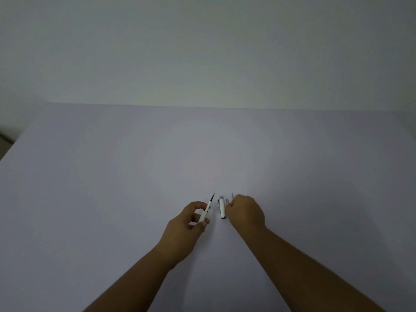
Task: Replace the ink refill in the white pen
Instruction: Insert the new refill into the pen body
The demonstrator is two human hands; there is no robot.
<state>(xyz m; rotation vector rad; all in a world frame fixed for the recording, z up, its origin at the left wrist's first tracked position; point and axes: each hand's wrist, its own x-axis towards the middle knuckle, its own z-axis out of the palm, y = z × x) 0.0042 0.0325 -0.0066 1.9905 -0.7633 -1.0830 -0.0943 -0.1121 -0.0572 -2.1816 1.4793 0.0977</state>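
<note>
My left hand (188,224) grips the white pen barrel (203,214), which tilts up to the right with a thin dark refill tip (212,196) sticking out of its top. The white pen cap (222,207) with a silver clip lies on the table just right of it, untouched. My right hand (246,212) rests knuckles-up beside the cap, its fingers curled down onto a thin grey piece (232,195) that pokes out beyond them; most of that piece is hidden.
The work surface is a wide pale table (135,176) with its far edge against a plain wall (202,52). A dark strip shows past the table's left edge (4,138).
</note>
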